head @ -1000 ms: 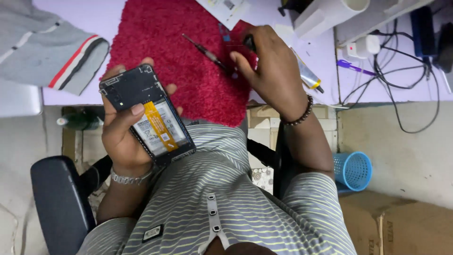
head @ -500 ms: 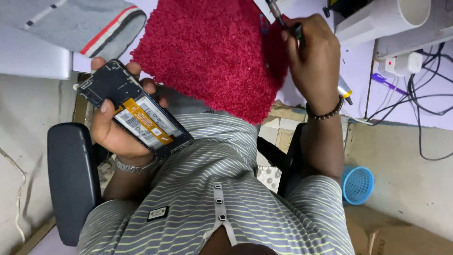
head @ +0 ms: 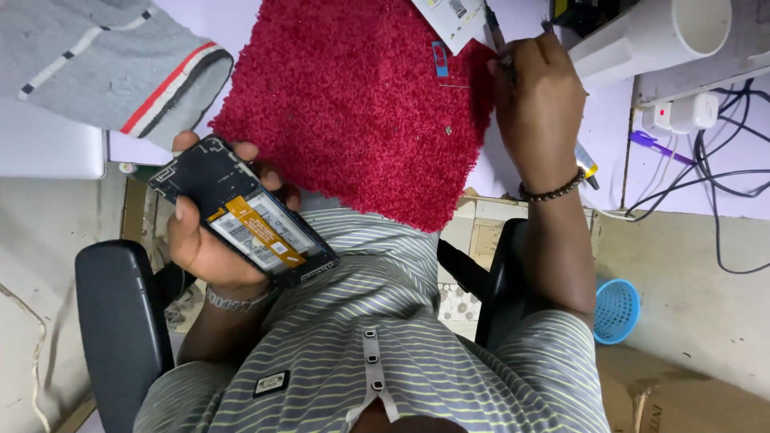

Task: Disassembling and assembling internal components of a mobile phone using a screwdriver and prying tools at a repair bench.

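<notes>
My left hand (head: pixel 204 240) grips an opened black phone (head: pixel 245 215) with its back cover off, showing a battery with an orange label. It holds the phone tilted above my lap, just off the near edge of a red fuzzy mat (head: pixel 353 96). My right hand (head: pixel 539 108) rests at the mat's right edge, closed around a thin screwdriver (head: pixel 492 22) whose tip points away from me. Tiny screws (head: pixel 449 128) and a small blue piece (head: pixel 439 58) lie on the mat.
A white cylinder (head: pixel 658 36) and cables with a white plug (head: pixel 682 112) sit at the right. Another person's grey sleeve (head: pixel 104 64) lies at the top left. A blue basket (head: pixel 616 309) stands on the floor, black chair arms (head: pixel 112 329) flank me.
My right hand has moved with the screwdriver from over the mat to its far right edge. The phone stays in my left hand, lowered a little toward my lap.
</notes>
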